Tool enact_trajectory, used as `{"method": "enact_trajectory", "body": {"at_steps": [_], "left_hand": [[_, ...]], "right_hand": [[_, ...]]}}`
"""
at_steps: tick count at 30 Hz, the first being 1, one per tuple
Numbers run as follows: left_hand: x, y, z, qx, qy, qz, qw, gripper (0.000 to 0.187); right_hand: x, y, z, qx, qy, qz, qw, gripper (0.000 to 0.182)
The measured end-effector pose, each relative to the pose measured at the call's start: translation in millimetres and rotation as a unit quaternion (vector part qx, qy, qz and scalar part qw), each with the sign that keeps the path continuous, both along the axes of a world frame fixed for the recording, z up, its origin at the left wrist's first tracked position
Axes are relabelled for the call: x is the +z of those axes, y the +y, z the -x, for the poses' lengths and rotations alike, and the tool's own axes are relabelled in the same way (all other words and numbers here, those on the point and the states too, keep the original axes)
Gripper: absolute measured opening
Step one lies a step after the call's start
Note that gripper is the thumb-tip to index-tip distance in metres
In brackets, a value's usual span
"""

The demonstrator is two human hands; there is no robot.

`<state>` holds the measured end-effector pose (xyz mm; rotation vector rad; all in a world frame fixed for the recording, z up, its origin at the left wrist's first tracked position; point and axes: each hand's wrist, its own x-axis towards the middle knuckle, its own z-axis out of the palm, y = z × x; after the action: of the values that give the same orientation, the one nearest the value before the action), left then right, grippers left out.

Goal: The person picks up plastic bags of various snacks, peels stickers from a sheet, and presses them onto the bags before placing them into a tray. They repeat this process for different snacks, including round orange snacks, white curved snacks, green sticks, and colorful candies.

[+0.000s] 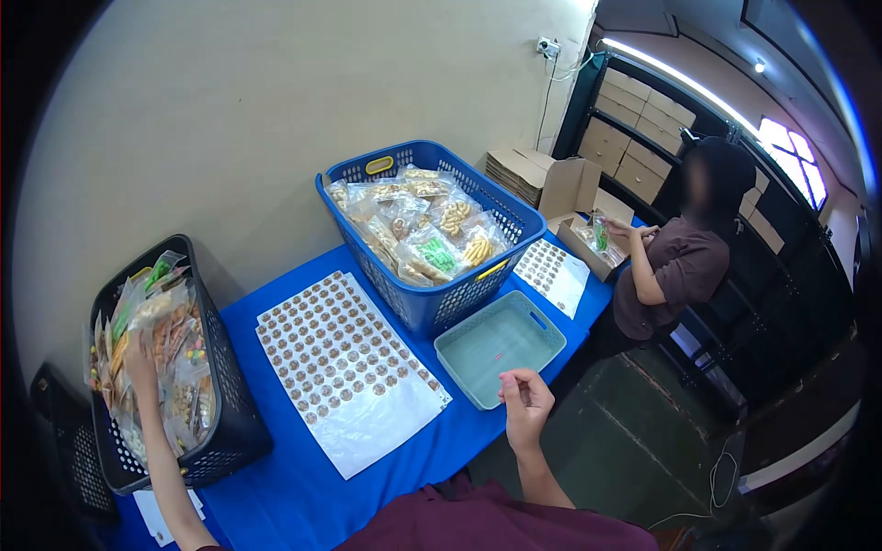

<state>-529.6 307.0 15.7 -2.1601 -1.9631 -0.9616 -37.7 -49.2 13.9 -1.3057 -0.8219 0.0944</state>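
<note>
My left hand [140, 365] reaches into the black basket [241, 404] at the left. Its fingers are closed at a clear snack packet [158, 308] and partly hidden by it. Many more packets fill that basket. My right hand [527, 409] is raised by the near edge of the pale green tray [469, 342], thumb and fingers pinched together; whatever they may hold is too small to make out. Sheets of round brown stickers [322, 344] lie on the blue tablecloth [276, 473] between the two hands, with part of the top sheet bare.
A blue basket [432, 308] heaped with bagged snacks stands at the back of the table. Another sticker sheet [554, 273] lies right of it. A co-worker [675, 266] holds a packet over an open carton [588, 241]. Flattened cardboard [516, 174] is stacked behind.
</note>
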Motion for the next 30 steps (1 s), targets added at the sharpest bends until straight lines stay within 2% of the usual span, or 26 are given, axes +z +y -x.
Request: {"method": "enact_trajectory", "body": {"at_steps": [1,4,6,8,10,12,14,16,18,19,20,21,22,24,25,26,28,30], "left_hand": [[7,-2,-3,0.014,-0.035,-0.011,0.999,0.03],[37,-20,-26,-0.051,-0.065,-0.247,0.965,0.024],[63,-58,-58,-0.099,-0.204,-0.282,0.932,0.025],[75,-95,-89,-0.148,-0.332,-0.316,0.877,0.026],[69,-133,-111,-0.143,-0.279,-0.353,0.882,0.026],[69,-180,-154,-0.196,-0.323,-0.308,0.873,0.024],[44,-213,-176,-0.232,-0.385,-0.14,0.882,0.02],[32,-236,-211,-0.316,-0.387,-0.077,0.863,0.018],[6,-256,-234,-0.363,-0.525,0.087,0.765,0.026],[-4,-264,-244,-0.351,-0.55,0.108,0.75,0.028],[-11,-270,-249,-0.338,-0.574,0.128,0.735,0.03],[-13,-271,-249,-0.328,-0.547,0.118,0.762,0.045],[-13,-273,-251,-0.325,-0.592,0.127,0.726,0.05],[-8,-278,-253,-0.309,-0.678,0.143,0.652,0.061],[-14,-277,-245,-0.32,-0.672,0.209,0.634,0.078],[-23,-280,-242,-0.316,-0.658,0.238,0.64,0.062],[-41,-283,-229,-0.27,-0.59,0.351,0.675,0.038],[-34,-284,-228,-0.236,-0.625,0.296,0.683,0.026]], "right_hand": [[1,1,1,0.011,0.017,0.0,1.0,0.009],[3,2,3,0.035,0.049,0.0,0.998,0.01],[3,4,2,0.041,0.05,0.001,0.998,0.01],[3,7,2,0.049,0.058,0.011,0.997,0.009],[3,13,3,0.073,0.046,0.032,0.996,0.007],[-2,21,8,0.115,0.015,0.064,0.991,0.006],[2,27,22,0.212,-0.024,0.125,0.969,0.017],[3,34,45,0.31,-0.036,0.149,0.938,0.027],[-13,35,64,0.429,-0.025,0.18,0.885,0.037],[-22,37,66,0.483,-0.059,0.198,0.851,0.035],[-22,37,74,0.479,-0.031,0.199,0.854,0.031],[-27,39,73,0.488,-0.024,0.223,0.844,0.029],[-32,41,73,0.498,-0.016,0.247,0.831,0.026],[-31,44,71,0.485,-0.043,0.226,0.844,0.024],[-27,43,75,0.489,0.031,0.219,0.843,0.023],[-19,42,78,0.513,0.078,0.225,0.825,0.023],[-28,46,82,0.537,0.035,0.263,0.801,0.022],[-35,52,95,0.55,0.091,0.234,0.796,0.028]]}}
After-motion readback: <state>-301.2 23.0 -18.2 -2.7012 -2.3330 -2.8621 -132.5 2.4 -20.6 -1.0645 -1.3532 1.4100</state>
